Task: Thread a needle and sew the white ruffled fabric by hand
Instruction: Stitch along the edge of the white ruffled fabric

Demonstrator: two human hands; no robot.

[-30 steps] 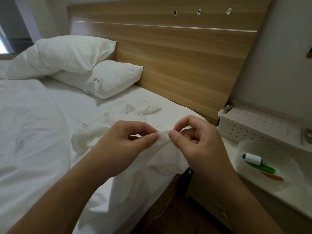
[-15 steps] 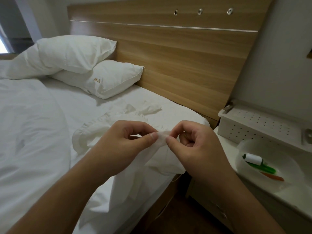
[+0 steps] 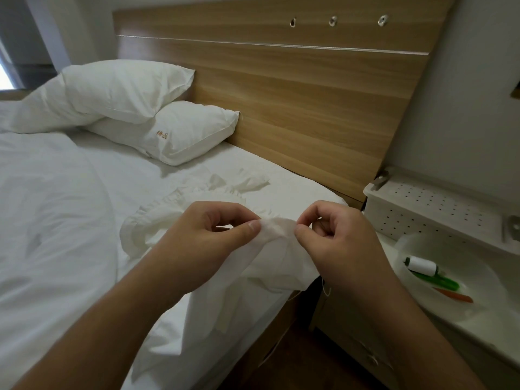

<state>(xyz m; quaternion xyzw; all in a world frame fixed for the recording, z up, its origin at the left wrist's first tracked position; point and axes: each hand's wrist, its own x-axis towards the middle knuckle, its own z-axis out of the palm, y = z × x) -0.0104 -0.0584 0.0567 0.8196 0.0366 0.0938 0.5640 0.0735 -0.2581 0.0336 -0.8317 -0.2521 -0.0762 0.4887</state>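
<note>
The white ruffled fabric (image 3: 270,257) lies across the bed's right edge, and both hands lift a fold of it. My left hand (image 3: 202,235) pinches the fold between thumb and forefinger. My right hand (image 3: 334,240) pinches the same fold a little to the right, its other fingers curled. A thin white thread (image 3: 325,289) hangs below the right hand and trails down toward the floor. The needle is too small to make out. A white thread spool (image 3: 422,265) lies in a white bowl (image 3: 478,280) on the nightstand.
Green and orange tools (image 3: 439,282) lie in the bowl beside the spool. A perforated white tray (image 3: 439,209) stands behind the bowl. Two pillows (image 3: 157,114) lean against the wooden headboard (image 3: 309,88). A white duvet (image 3: 47,220) covers the bed's left side.
My right hand has shifted slightly right along the fold, opening a small gap from the left thumb. The left hand has kept its pinch in the same place.
</note>
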